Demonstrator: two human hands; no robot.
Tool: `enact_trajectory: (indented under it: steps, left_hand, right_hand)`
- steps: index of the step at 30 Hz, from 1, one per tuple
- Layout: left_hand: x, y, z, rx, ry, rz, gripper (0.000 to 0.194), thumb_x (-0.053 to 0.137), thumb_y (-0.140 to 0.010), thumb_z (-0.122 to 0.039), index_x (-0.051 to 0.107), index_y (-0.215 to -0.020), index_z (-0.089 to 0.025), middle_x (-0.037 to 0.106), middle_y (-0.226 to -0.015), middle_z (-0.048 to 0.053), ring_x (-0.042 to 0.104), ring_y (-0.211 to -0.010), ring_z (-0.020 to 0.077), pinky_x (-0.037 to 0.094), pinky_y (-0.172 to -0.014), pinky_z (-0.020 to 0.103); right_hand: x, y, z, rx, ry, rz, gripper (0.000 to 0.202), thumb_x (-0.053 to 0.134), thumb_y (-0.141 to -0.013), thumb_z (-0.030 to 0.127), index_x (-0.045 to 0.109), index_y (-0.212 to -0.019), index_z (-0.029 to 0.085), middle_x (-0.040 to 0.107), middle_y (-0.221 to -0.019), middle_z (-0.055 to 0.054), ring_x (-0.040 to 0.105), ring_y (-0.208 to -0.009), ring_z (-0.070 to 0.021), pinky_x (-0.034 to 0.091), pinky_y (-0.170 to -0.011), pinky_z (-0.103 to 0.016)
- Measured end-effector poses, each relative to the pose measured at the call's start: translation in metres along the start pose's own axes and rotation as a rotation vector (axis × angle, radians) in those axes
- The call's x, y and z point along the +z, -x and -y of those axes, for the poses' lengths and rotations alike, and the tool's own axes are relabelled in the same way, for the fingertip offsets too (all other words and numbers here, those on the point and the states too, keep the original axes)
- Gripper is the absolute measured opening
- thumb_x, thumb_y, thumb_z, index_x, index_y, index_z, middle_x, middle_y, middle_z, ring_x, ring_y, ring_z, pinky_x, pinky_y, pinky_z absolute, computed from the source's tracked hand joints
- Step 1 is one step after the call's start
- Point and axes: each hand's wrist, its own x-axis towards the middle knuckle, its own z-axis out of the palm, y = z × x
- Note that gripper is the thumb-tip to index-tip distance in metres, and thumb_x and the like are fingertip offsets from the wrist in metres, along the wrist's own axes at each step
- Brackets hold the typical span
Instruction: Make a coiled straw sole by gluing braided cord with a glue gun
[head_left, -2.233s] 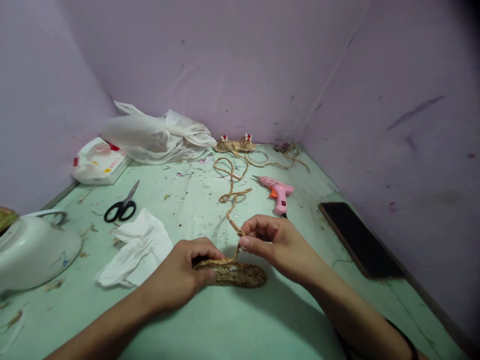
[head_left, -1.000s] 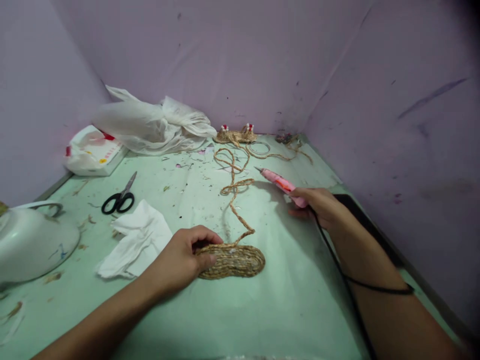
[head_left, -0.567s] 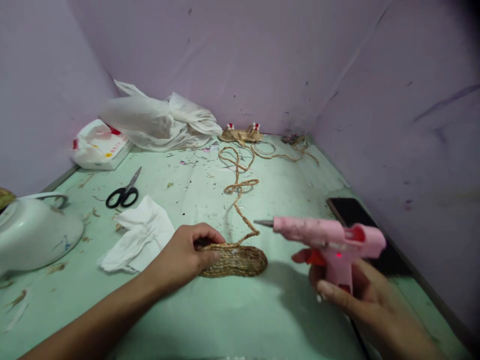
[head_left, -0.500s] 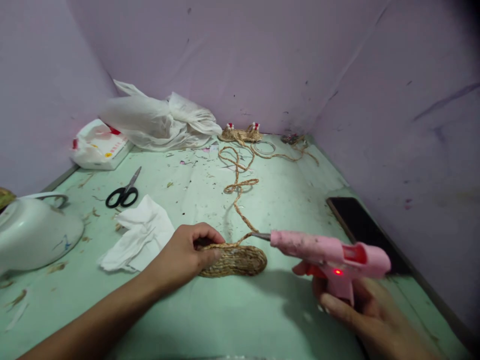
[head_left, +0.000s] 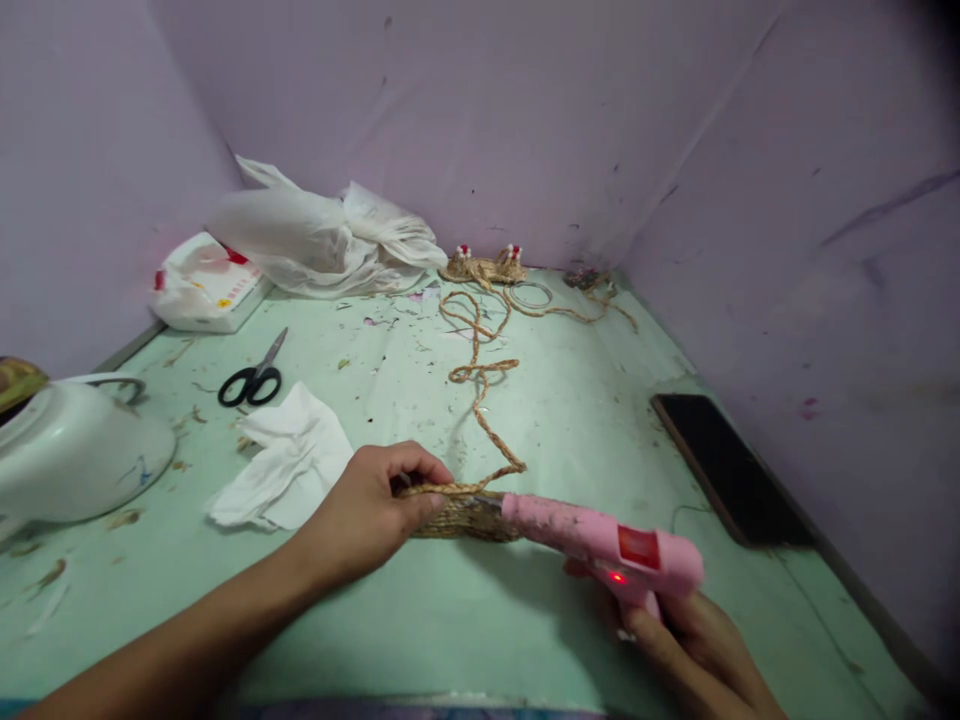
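Note:
My left hand [head_left: 390, 495] is closed on a flat oval sole of coiled braided straw rope [head_left: 469, 520], thumb on its face and fingers behind the upper edge. A loose length of the straw rope [head_left: 491, 430] runs along that edge and trails away over the table. My right hand [head_left: 667, 630] grips a pink glue gun [head_left: 585, 530], its red light lit. The metal nozzle lies at the sole's upper edge, just below the rope; whether it touches I cannot tell. The gun's front covers the right end of the sole.
Left of my hand lie a white tissue [head_left: 289, 460], black-handled scissors [head_left: 255, 380] and a white pot [head_left: 90, 450]. Farther back are a tissue pack [head_left: 214, 290], a white plastic bag [head_left: 322, 240] and straw slippers [head_left: 484, 268]. A phone [head_left: 731, 465] lies at right.
My right hand has brought the glue gun left and down, its nozzle now over the sole's upper edge. My left hand keeps its hold; the view has shifted slightly.

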Motion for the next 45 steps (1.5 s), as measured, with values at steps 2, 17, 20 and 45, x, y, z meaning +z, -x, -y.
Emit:
enact_trajectory:
  steps: [2,17,20,45]
  left_hand:
    - [0.000,0.001,0.000,0.003,0.003,0.004,0.021,0.061,-0.061,-0.032,0.063,-0.072,-0.015,0.060,-0.063,0.000,0.049,-0.060,0.0135,0.036,-0.056,0.025]
    - [0.001,-0.001,0.006,0.044,-0.005,0.018,0.019,0.061,-0.064,-0.032,0.063,-0.074,-0.016,0.061,-0.065,0.001,0.050,-0.062,0.0137,0.037,-0.057,0.026]
    - [0.000,-0.001,0.005,0.045,-0.004,0.019,0.019,0.061,-0.063,-0.031,0.063,-0.074,-0.016,0.061,-0.065,0.001,0.050,-0.061,0.0134,0.037,-0.056,0.025]
    - [0.002,-0.003,0.004,0.011,-0.023,0.018,0.020,0.060,-0.063,-0.033,0.063,-0.074,-0.016,0.059,-0.064,0.000,0.048,-0.061,0.0133,0.034,-0.056,0.025]
  right_hand:
    - [0.001,0.000,0.003,0.038,-0.016,0.004,0.035,0.056,-0.080,0.047,0.067,-0.107,0.027,0.070,-0.091,-0.007,0.065,-0.088,-0.0260,0.055,-0.072,-0.032]
    - [0.007,0.000,0.003,0.070,-0.032,0.038,0.039,0.054,-0.082,0.046,0.063,-0.115,0.028,0.066,-0.113,-0.008,0.062,-0.097,-0.0259,0.050,-0.087,-0.038]
    - [0.008,-0.001,0.004,0.076,-0.031,0.045,0.040,0.053,-0.082,0.048,0.063,-0.116,0.028,0.066,-0.112,-0.008,0.062,-0.096,-0.0258,0.050,-0.087,-0.039]
    - [-0.007,-0.004,0.007,0.080,-0.037,-0.040,0.032,0.056,-0.079,0.051,0.069,-0.093,0.026,0.067,-0.080,-0.004,0.061,-0.074,-0.0213,0.051,-0.067,-0.028]
